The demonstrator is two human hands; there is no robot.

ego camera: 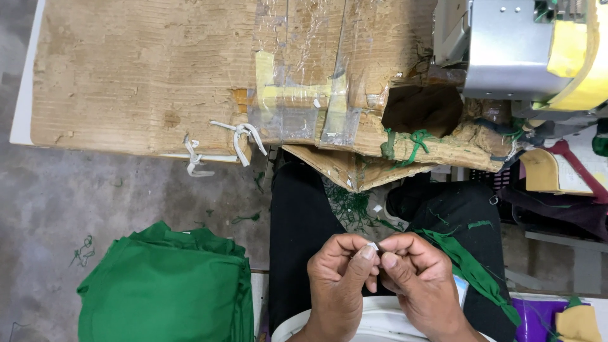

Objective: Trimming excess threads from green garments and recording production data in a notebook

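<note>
Both hands are bare — the left hand (339, 275) and the right hand (419, 278) carry no gloves, rings or wristbands, with short nails on the thumbs, and no sleeve reaches the wrists in view. The legs are clad in plain black trousers (297, 240), matte and loosely creased over the thighs, flecked here and there with bits of green thread and lint. At the bottom edge a band of white garment (373, 320) curves across the waist — smooth, unmarked cloth, its hem rounded where it meets the black of the trousers
</note>
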